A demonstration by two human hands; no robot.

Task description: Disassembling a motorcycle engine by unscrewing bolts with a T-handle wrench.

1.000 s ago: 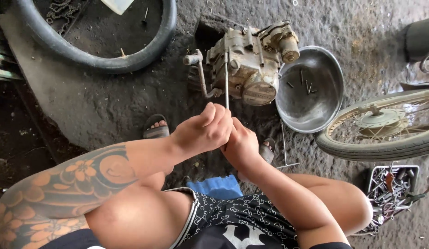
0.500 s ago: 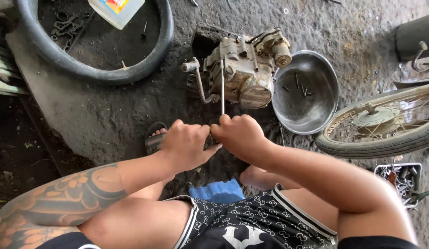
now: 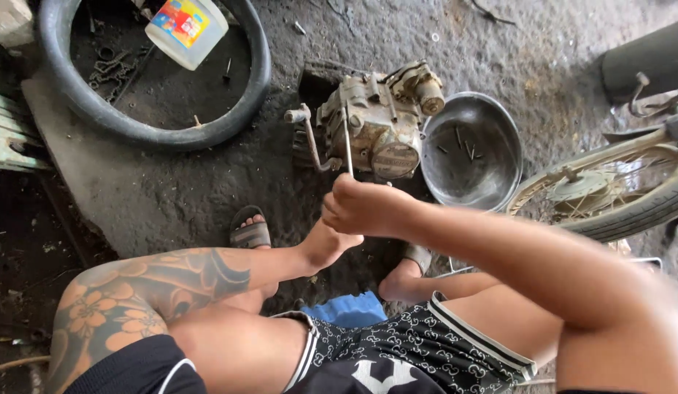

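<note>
A grimy motorcycle engine [image 3: 375, 128] sits on the dirt floor in front of me. A thin metal rod [image 3: 347, 146] stands upright against its casing. My right hand [image 3: 364, 208] is closed around the rod's lower end, with the forearm coming in from the lower right. My tattooed left arm reaches in from the left. My left hand [image 3: 326, 248] lies just below the right one, and its fingers are hidden under it. Whether it holds the rod cannot be seen.
A steel bowl [image 3: 492, 171] with several bolts stands right of the engine. A spoked wheel [image 3: 609, 197] lies at the right, a tyre [image 3: 171, 135] around a plastic jug [image 3: 186, 25] at the upper left. My sandalled feet [image 3: 250, 232] and a blue block [image 3: 350, 310] are below.
My left hand has slid down from beside the right hand to beneath it. The right hand stays on the rod, a little further right.
</note>
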